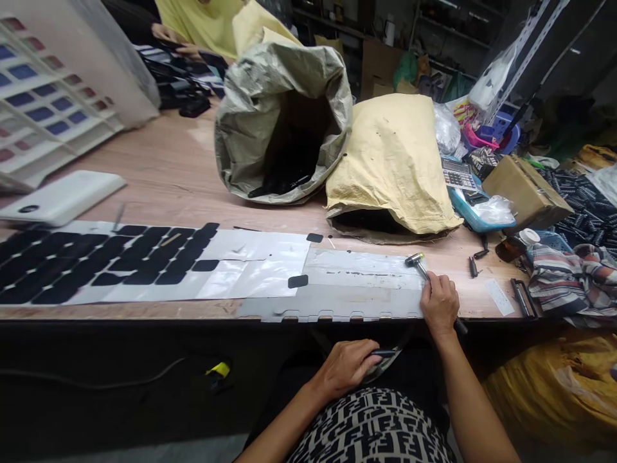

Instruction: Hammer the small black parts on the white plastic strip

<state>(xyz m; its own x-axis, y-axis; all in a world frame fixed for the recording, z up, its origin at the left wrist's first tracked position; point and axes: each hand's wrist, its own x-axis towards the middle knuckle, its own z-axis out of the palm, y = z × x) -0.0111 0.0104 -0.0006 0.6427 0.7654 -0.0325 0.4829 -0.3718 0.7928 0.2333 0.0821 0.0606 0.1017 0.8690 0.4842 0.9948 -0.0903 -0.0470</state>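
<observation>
My right hand [440, 304] is wrapped around a small hammer [423, 268] at the table's front edge. Its metal head has a yellowish face and points up and left, while the dark handle end sticks out below my hand. Under and beside it lies a clear plastic sheet [357, 296] with notches along the front edge. Lower down, over my lap, my left hand [348, 368] is closed on a dark, slender rod-like piece [383, 353]; its kind is unclear. Black rounded pieces [297, 281] lie on a long white sheet [250, 263], many of them in rows at the left.
An open grey sack [284, 122] with dark contents and a yellowish sack [395, 167] stand behind the sheets. A white device [62, 196] and plastic crate [48, 103] are at left. At right are a cardboard box [525, 193], calculator [457, 173] and cloth [559, 280]. Another person [202, 29] sits opposite.
</observation>
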